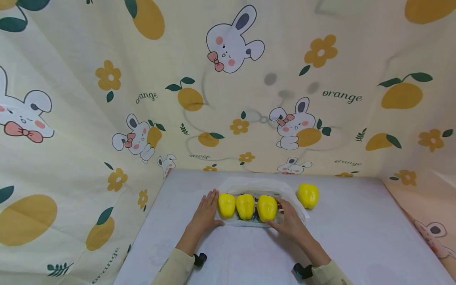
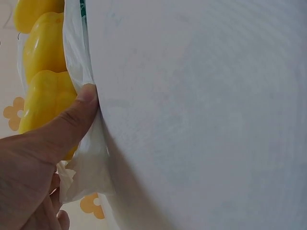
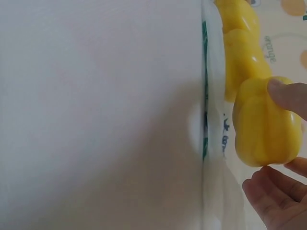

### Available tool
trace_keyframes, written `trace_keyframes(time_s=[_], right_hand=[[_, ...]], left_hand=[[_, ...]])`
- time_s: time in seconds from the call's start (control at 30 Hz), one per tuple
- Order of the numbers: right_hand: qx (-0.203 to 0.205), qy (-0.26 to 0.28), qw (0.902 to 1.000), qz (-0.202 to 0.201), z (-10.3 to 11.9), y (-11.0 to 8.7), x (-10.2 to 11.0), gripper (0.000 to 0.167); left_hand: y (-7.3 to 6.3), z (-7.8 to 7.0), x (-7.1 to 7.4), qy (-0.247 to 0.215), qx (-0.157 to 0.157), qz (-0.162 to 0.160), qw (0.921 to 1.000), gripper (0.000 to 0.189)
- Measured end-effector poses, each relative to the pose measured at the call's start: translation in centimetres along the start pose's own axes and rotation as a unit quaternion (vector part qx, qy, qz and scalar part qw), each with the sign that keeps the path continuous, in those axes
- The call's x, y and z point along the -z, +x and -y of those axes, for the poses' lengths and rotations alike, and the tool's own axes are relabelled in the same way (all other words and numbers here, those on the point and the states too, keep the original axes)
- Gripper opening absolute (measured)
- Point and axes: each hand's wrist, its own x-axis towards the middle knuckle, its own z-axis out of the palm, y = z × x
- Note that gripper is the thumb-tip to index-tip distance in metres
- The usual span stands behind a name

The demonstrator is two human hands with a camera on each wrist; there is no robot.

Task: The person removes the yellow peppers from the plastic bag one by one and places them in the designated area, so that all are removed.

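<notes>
Three yellow bell peppers stand in a row on a white plastic bag (image 1: 231,184) with dark print. My left hand (image 1: 204,213) lies along the bag's left end, fingers extended beside the leftmost bell pepper (image 1: 227,206). Its thumb (image 2: 72,120) touches the bag's near edge in the left wrist view. The middle bell pepper (image 1: 245,206) is untouched between the hands. With my right hand (image 1: 290,223) I hold the rightmost bell pepper (image 3: 266,124) of the row, thumb on its near side and fingers round the far and right sides.
Another yellow bell pepper (image 1: 308,196) sits on the white table (image 1: 342,237), just right of the bag. A cloth (image 1: 249,99) printed with rabbits, oranges and flowers hangs behind the table and at its sides.
</notes>
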Motion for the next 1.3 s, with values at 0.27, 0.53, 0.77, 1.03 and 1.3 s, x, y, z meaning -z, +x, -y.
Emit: trace_keyframes(time_s=[0.27,0.53,0.77,1.03,1.3], right_hand=[[0.005,0.007,1.0,-0.001,0.2,-0.2,0.9,0.094],[0.035,0.011,0.9992,-0.014,0.1,-0.4,1.6,0.095],[0.063,0.006,0.9975,-0.031,0.0,-0.6,2.1,0.093],[0.089,0.001,0.9949,-0.047,0.0,-0.8,2.9,0.091],[0.084,-0.011,0.9956,-0.041,0.0,-1.0,3.7,0.091]], left_hand=[[0.0,0.1,-0.2,-0.001,0.005,0.001,1.0,0.122],[0.2,0.1,-0.2,-0.005,0.006,0.0,1.0,0.123],[0.2,0.1,-0.2,-0.005,0.009,0.009,0.9999,0.123],[0.0,0.0,-0.1,-0.008,0.007,0.01,0.9999,0.122],[-0.1,-0.1,0.1,-0.007,0.001,0.004,1.0,0.121]])
